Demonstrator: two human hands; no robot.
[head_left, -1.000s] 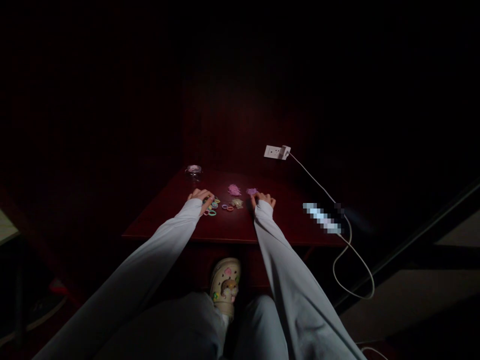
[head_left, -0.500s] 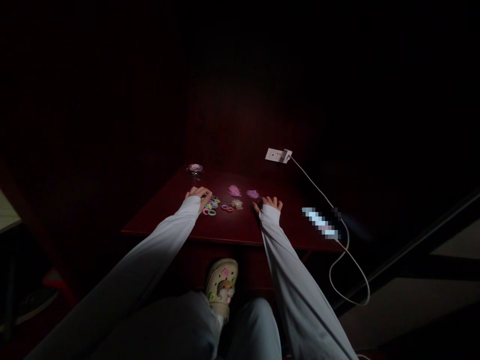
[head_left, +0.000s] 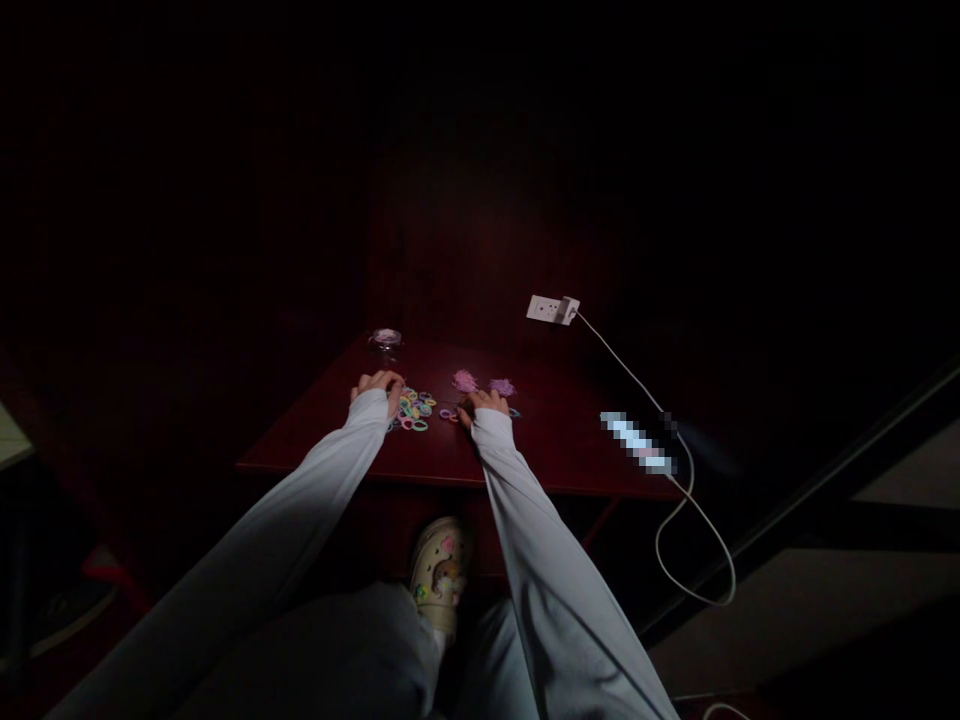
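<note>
A pile of multicoloured hair ties (head_left: pixel 416 404) lies on the dark red table. My left hand (head_left: pixel 377 384) rests at the pile's left edge, open, fingers bent, thumb touching the nearest ties. My right hand (head_left: pixel 482 402) is low over the table's middle, palm down, open, with nothing visible in its loosely bent fingers. Its fingertips are beside a purple hair tie (head_left: pixel 445 414) and a reddish one. Behind it are a heap of small pink bands (head_left: pixel 464 381) and a heap of purple bands (head_left: pixel 502 387). A teal hair tie (head_left: pixel 514 412) shows to its right. The pale heap is hidden by this hand.
A clear jar (head_left: pixel 386 342) with pinkish contents or lid stands at the back left. A wall socket (head_left: pixel 553 310) holds a charger, whose white cable (head_left: pixel 621 361) runs to a blurred-out device (head_left: pixel 637 442) on the right. My clog (head_left: pixel 441 575) is below the table's front edge.
My right hand moved right off the purple bands, then back left over the pale heap. The teal hair tie now shows where it was. My left hand shifted slightly left, uncovering more ties.
</note>
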